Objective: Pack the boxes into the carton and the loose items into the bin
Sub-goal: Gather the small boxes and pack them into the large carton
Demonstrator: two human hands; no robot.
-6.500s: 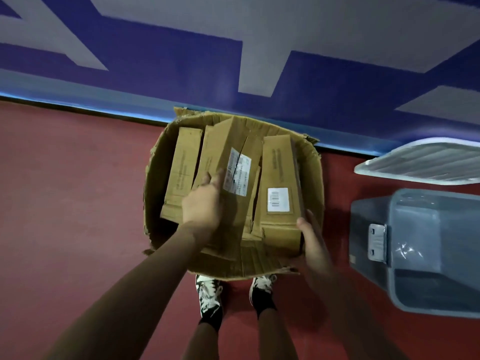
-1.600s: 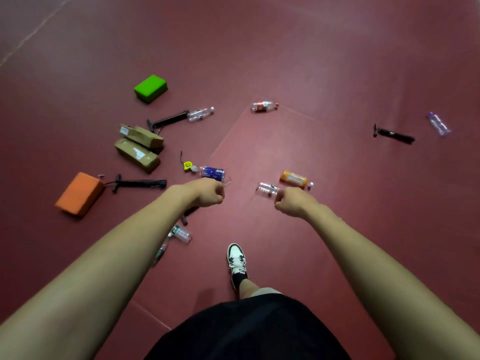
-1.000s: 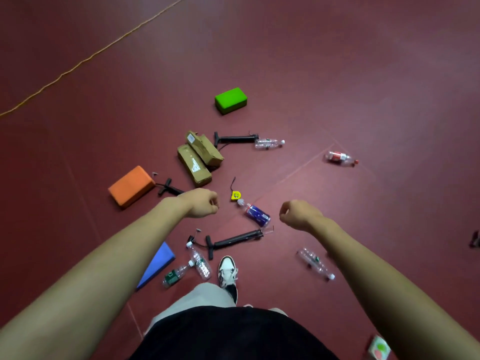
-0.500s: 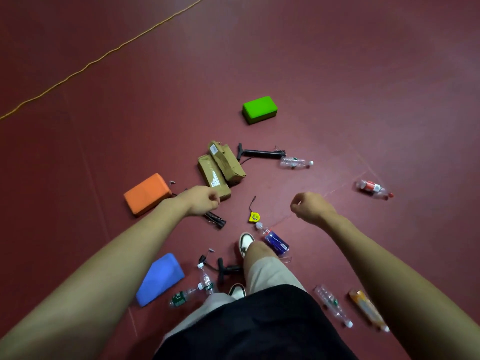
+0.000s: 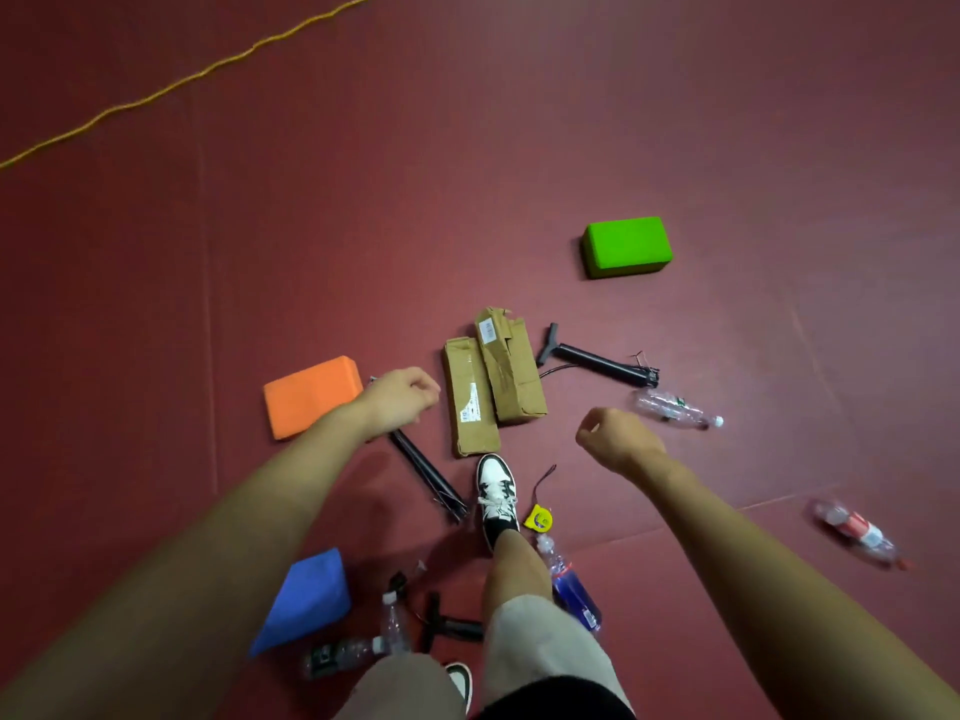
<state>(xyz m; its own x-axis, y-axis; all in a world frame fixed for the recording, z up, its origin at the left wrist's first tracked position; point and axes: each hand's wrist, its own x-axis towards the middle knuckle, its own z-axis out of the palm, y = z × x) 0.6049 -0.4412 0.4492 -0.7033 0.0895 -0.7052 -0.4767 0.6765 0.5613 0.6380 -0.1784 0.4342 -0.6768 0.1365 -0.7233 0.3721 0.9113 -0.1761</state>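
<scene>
A person stands over a scatter of objects on a dark red matte floor point(image 5: 363, 200), one black-and-white shoe point(image 5: 496, 493) planted in the middle of it. Two long, flat brown cardboard boxes lie side by side and touching just beyond the toe of the shoe. Their long axes run away from the person, the far ends leaning slightly left. The longer box point(image 5: 470, 394) has its near end almost at the toe and carries a printed label along its right edge. The creased box point(image 5: 511, 366) sits beyond it and to the right, torn open at its far end, where a white label shows. The left hand point(image 5: 402, 400) hangs clenched and holds nothing, beyond and left of the shoe, over a slim black pump point(image 5: 426, 470) that slants down toward the shoe. The right hand point(image 5: 615, 439) is likewise a closed, empty fist, beyond and right of the shoe. A foam-like orange block point(image 5: 311, 394) lies far left of the shoe, a green block point(image 5: 626, 246) well beyond it to the right and a blue wedge point(image 5: 306, 597) behind it to the left. A second black pump point(image 5: 597, 362) and a clear plastic bottle point(image 5: 675, 407) lie to the right beyond the shoe. A yellow tape measure point(image 5: 538, 518) rests just beside the shoe, and a blue-labelled bottle point(image 5: 574, 589) lies behind it. A red-labelled bottle point(image 5: 854, 532) lies far right.
</scene>
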